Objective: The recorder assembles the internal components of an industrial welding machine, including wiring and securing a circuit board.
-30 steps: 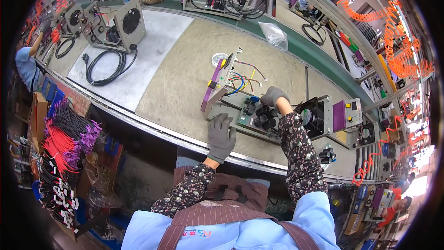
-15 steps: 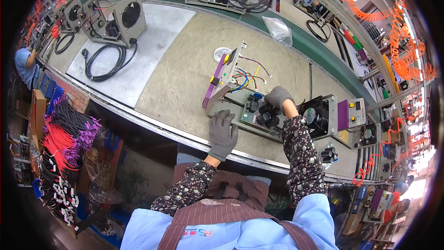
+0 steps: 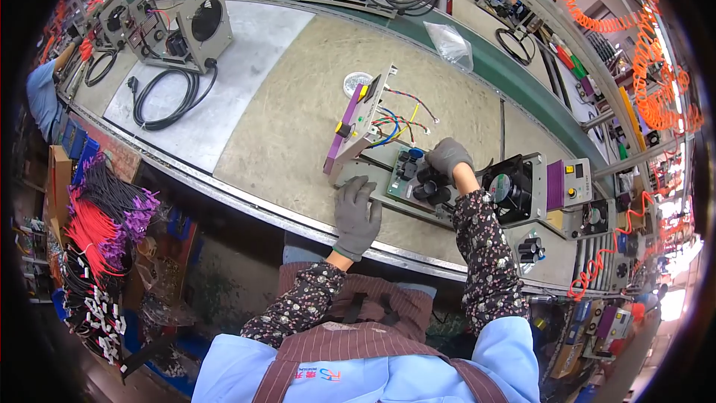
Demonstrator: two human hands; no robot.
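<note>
In front of me lies an open metal chassis point(image 3: 410, 213) with a green circuit board point(image 3: 400, 186) carrying black cylindrical capacitors point(image 3: 426, 192). My right hand point(image 3: 450, 157), in a grey glove, is closed at the far side of the board; whatever its fingers pinch is hidden. My left hand point(image 3: 356, 218), gloved alike, rests with outstretched fingers at the chassis's near left edge, below the purple-edged front panel point(image 3: 350, 125). Loose coloured wires point(image 3: 406, 121) with white plugs hang from that upright panel. A black fan point(image 3: 511, 186) stands at the chassis's right end.
A small round dish point(image 3: 358, 83) is behind the panel. Another fan unit point(image 3: 207, 26) and a coiled black cable point(image 3: 173, 101) are at left. A second purple-fronted unit point(image 3: 568, 183) and loose capacitors point(image 3: 530, 250) are at right. A plastic bag point(image 3: 450, 45) lies farther back.
My hands and the chassis keep nearly the same places; the whole view has shifted slightly. At the far left, a co-worker's arm has moved.
</note>
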